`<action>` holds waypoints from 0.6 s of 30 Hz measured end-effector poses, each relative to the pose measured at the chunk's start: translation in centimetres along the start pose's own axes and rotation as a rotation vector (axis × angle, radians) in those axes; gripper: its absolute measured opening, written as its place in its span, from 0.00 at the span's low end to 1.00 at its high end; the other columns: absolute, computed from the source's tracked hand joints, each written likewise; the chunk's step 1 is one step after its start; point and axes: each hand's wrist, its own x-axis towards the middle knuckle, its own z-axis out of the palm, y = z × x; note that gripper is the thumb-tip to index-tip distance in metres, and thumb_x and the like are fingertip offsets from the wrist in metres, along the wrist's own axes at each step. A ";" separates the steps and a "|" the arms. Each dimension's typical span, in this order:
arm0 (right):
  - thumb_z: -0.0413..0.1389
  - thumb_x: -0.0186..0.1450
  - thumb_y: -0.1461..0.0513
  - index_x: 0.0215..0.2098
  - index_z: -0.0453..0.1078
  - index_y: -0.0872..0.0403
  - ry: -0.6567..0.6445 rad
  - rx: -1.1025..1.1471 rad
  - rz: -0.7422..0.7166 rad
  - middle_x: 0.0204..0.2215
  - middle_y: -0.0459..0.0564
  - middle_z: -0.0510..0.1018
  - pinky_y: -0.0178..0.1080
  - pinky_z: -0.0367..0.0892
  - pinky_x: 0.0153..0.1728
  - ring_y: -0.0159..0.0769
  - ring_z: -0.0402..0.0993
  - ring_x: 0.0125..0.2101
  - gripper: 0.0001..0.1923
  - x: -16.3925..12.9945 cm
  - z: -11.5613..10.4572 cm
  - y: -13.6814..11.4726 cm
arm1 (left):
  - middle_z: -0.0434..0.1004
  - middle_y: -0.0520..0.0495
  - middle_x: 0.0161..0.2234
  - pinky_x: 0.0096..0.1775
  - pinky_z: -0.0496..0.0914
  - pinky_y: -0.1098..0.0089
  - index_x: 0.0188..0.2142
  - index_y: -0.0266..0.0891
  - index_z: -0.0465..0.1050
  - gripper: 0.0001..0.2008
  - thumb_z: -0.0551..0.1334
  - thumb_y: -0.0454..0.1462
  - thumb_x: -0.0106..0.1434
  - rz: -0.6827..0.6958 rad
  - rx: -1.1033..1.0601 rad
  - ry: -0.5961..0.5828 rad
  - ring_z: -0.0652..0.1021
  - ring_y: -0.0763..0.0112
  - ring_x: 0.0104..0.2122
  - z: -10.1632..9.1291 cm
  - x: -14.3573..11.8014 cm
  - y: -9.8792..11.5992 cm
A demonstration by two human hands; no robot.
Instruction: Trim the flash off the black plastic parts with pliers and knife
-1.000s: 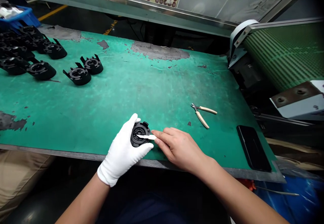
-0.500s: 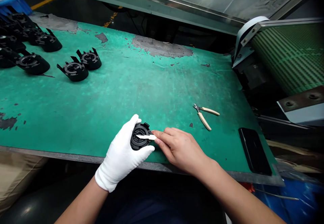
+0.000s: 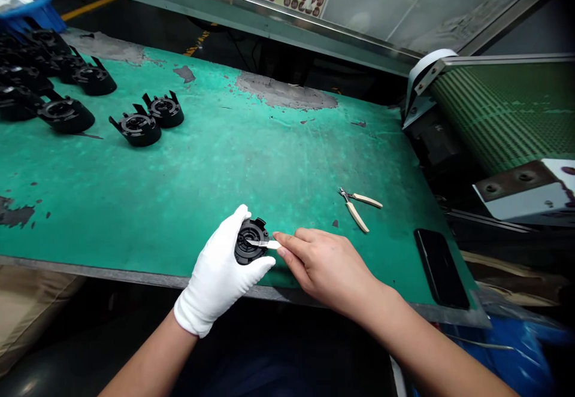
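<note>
My left hand (image 3: 220,277), in a white glove, is wrapped round a round black plastic part (image 3: 250,252) near the front edge of the green table (image 3: 215,175). Concentric rings show on the part's face, with small tabs on its rim. Bare, my right hand (image 3: 326,265) pinches a small knife (image 3: 265,244) with a pale, pointed blade. Its blade lies over the middle of the part's face; whether it touches the surface I cannot tell. Most of the knife's handle is hidden in my fingers.
Cutting pliers (image 3: 359,205) with cream handles lie spread to the right, and a black phone (image 3: 441,268) rests by the right edge. Several black ring-shaped housings (image 3: 67,114) stand at the left, near a blue crate (image 3: 40,14). A green mesh conveyor (image 3: 507,109) stands at the right.
The view has shifted slightly. Both hands still hold the part and the knife; the blade has tilted a little and its tip sits slightly further right.
</note>
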 end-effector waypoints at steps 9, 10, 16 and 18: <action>0.42 0.75 0.53 0.51 0.72 0.44 0.031 -0.052 0.043 0.34 0.48 0.80 0.41 0.52 0.27 0.41 0.78 0.37 0.18 1.0 -0.6 0.0 | 0.62 0.42 0.65 0.66 0.64 0.56 0.68 0.43 0.51 0.44 0.69 0.52 0.59 0.034 0.032 0.010 0.67 0.58 0.64 0.0 0.2 -0.1; 0.42 0.76 0.53 0.49 0.72 0.45 0.020 -0.003 0.052 0.34 0.48 0.80 0.41 0.54 0.28 0.41 0.78 0.37 0.18 0.8 -0.6 0.1 | 0.63 0.42 0.65 0.65 0.64 0.56 0.68 0.43 0.51 0.44 0.69 0.51 0.59 0.033 0.033 0.015 0.67 0.58 0.63 0.0 0.1 -0.1; 0.39 0.77 0.52 0.43 0.68 0.47 -0.044 0.456 0.194 0.29 0.42 0.76 0.38 0.61 0.33 0.34 0.73 0.30 0.18 -2.7 0.8 0.8 | 0.62 0.44 0.65 0.66 0.64 0.56 0.70 0.46 0.47 0.47 0.70 0.48 0.59 0.086 -0.036 -0.133 0.67 0.59 0.64 0.8 -1.5 0.8; 0.41 0.76 0.53 0.45 0.67 0.46 -0.036 0.566 0.202 0.34 0.42 0.77 0.38 0.63 0.37 0.33 0.73 0.35 0.15 -4.1 1.5 0.7 | 0.61 0.45 0.66 0.67 0.63 0.57 0.69 0.48 0.47 0.46 0.70 0.47 0.59 0.100 -0.043 -0.128 0.65 0.61 0.65 1.4 -2.0 1.2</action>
